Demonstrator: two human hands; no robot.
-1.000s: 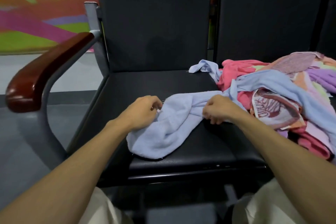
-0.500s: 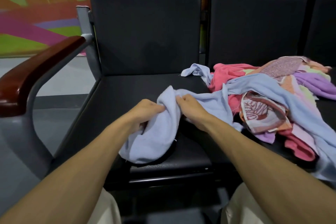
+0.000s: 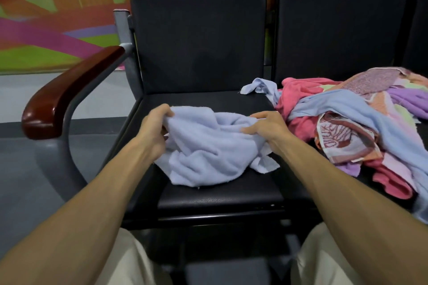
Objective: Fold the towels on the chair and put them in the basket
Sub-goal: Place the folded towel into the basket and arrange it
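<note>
**Towels: one light blue piece pulled out for folding, no basket in my view**

The chair [image 3: 208, 194] in front of me is the work surface. Its black seat is flat and mostly bare at the front, which I judge is why the cloth was brought here rather than folded on the heap. A wooden armrest [image 3: 67, 90] bounds it on the left.

The pile [image 3: 347, 111] of unfolded towels, pink, purple, blue and patterned, sits on the next seat [image 3: 335, 30] to the right. It spills toward the front edge and one pale corner lies across the gap onto my seat.

The light blue towel [image 3: 208, 150] lies crumpled in the middle of the seat, just beside the pile. It is bunched and not yet flat, so I take the step in hand to be finding edges and spreading it out.

My left hand [image 3: 155, 127] has its fingers curled round the towel's upper left edge, lifting it slightly. My right hand [image 3: 266, 127] has its fingers bent down over a fold at the upper right. The thumb is hidden, but I read it as a pinch. The two holds are apart, which suits pulling the cloth taut between them.

The basket is nowhere in view, so I cannot say what it holds.
</note>
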